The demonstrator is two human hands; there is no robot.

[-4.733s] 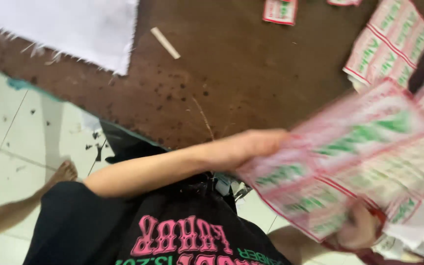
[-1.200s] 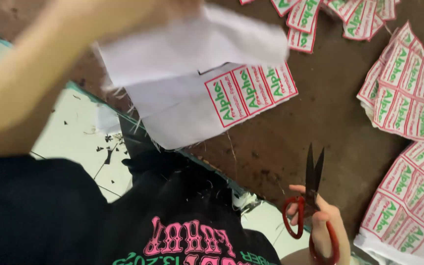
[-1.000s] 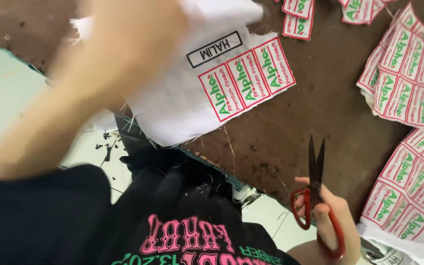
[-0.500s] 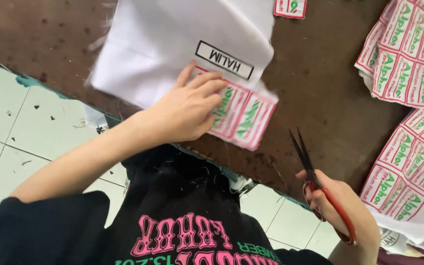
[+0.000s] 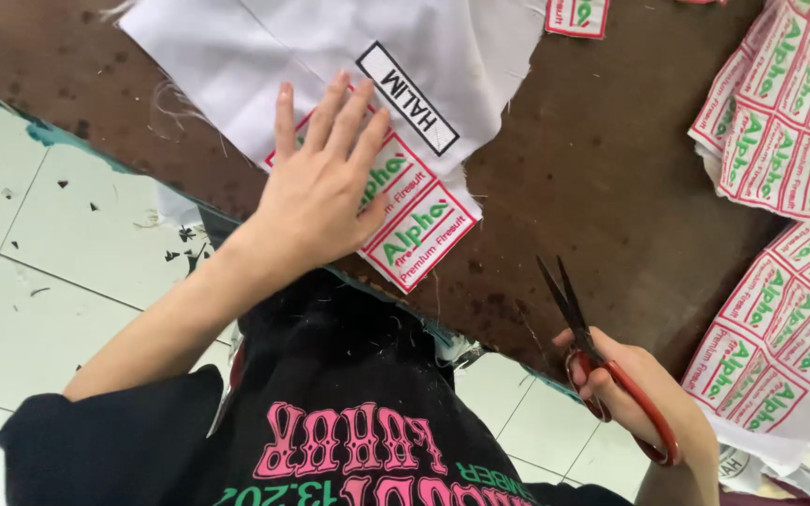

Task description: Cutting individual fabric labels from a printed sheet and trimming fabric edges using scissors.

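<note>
- head view: the left hand (image 5: 316, 192) lies flat with fingers (image 5: 330, 108) spread and straight, gripping nothing, pressing a strip of red-bordered labels (image 5: 419, 230) onto the brown table (image 5: 602, 187).
- half a second ago these fingers were curled at the strip's edge; now they are splayed wide over it, so the strip looks pinned and smoothed rather than being shifted about.
- the strip sits at the table's near edge, its lowest label poking out past the thumb, on the lower corner of a white cloth (image 5: 330, 47); a black-framed white tag (image 5: 408, 97) lies on the cloth just beyond the fingertips.
- a second ago the cloth was up in the air in this hand; it now rests on the table, so the piece seems settled and ready for a cut.
- the right hand (image 5: 635, 394) is clenched through the red handles of the scissors (image 5: 602, 361), blades almost closed and pointing up-left toward the strip, well apart from it.
- the scissors are tilted more toward the strip than a second ago, when they stood nearly upright.
- outward: sheets of uncut labels (image 5: 780, 122) lie on the table's right side, a single label (image 5: 577, 16) at the top edge, and white floor tiles (image 5: 39, 244) show below the table.
</note>
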